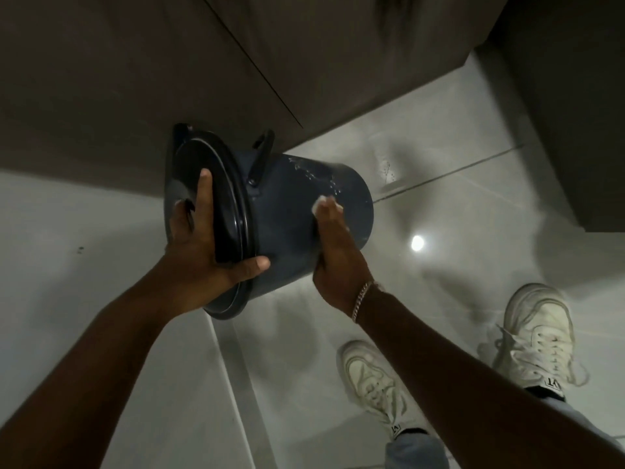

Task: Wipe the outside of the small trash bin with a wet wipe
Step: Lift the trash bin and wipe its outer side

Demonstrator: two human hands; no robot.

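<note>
A small dark blue trash bin (287, 204) with a black lid (203, 184) and a black handle (262, 157) is held tipped on its side above the floor, lid to the left. My left hand (206, 248) grips the lid's rim, fingers across the lid and thumb under the bin's edge. My right hand (333, 245) presses a white wet wipe (321, 202) against the bin's side wall; only a small bit of wipe shows past the fingertips. Wet streaks glisten on the wall above the wipe.
Dark brown cabinet fronts (169, 79) stand right behind the bin, and another cabinet (581, 113) is at the right. Glossy grey floor tiles (456, 198) lie below. My two white sneakers (534, 333) stand at the lower right. A grey step edge (233, 367) runs down the middle.
</note>
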